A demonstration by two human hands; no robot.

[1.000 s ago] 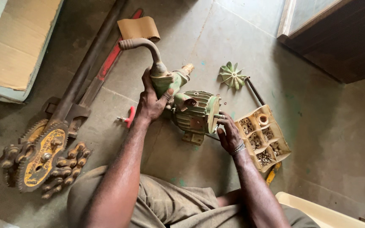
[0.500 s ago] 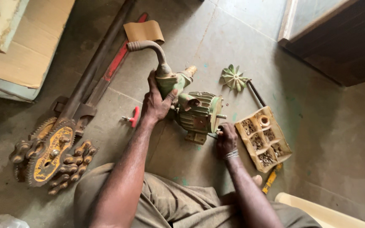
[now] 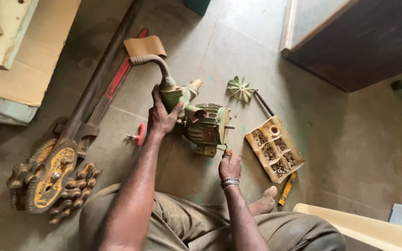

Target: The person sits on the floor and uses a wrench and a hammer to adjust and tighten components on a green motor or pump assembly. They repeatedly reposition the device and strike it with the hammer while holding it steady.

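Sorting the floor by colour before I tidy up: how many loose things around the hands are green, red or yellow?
Green: 2, the pump and fan
Red: 2, the small handle and long bar
Yellow: 2, the tray and screwdriver
Total: 6

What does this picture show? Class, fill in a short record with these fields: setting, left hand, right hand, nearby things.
setting: person seated on a concrete floor
left hand: left hand grips the green pump near its curved pipe
right hand: right hand touches the pump's lower front edge
nearby things: parts tray, green fan wheel, red-handled tool, toothed wheel, yellow tool
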